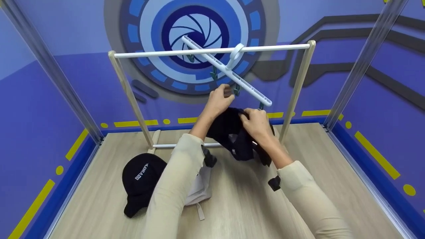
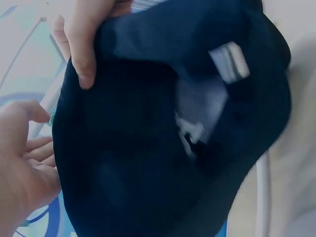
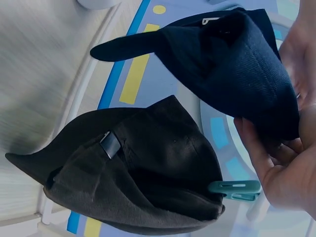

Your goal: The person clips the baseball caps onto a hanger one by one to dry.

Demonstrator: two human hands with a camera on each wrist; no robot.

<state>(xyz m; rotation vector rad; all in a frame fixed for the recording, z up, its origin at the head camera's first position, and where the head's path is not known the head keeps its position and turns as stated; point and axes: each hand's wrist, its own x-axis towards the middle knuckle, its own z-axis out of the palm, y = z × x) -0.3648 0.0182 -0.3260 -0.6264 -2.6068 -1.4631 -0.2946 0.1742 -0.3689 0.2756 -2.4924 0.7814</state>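
My right hand (image 1: 257, 124) grips the rim of a navy cap (image 3: 242, 69), whose opening and inner labels face the left wrist camera. In the head view, my left hand (image 1: 219, 99) is raised beside a green clip (image 1: 236, 90) under the white hanger (image 1: 229, 71). Its thumb and fingers look apart in the left wrist view, close to the cap's edge. A black cap (image 3: 138, 168) hangs from another green clip (image 3: 234, 190) at the hanger's near end; the head view mostly hides it behind the navy cap and right hand.
The hanger hooks over the white rail (image 1: 159, 53) of a wooden-sided rack. Further green clips (image 1: 214, 73) dangle from it. On the table (image 1: 242, 199) lie a black cap with white lettering (image 1: 142, 179) and a light grey cap (image 1: 201, 189), partly covered by my left sleeve.
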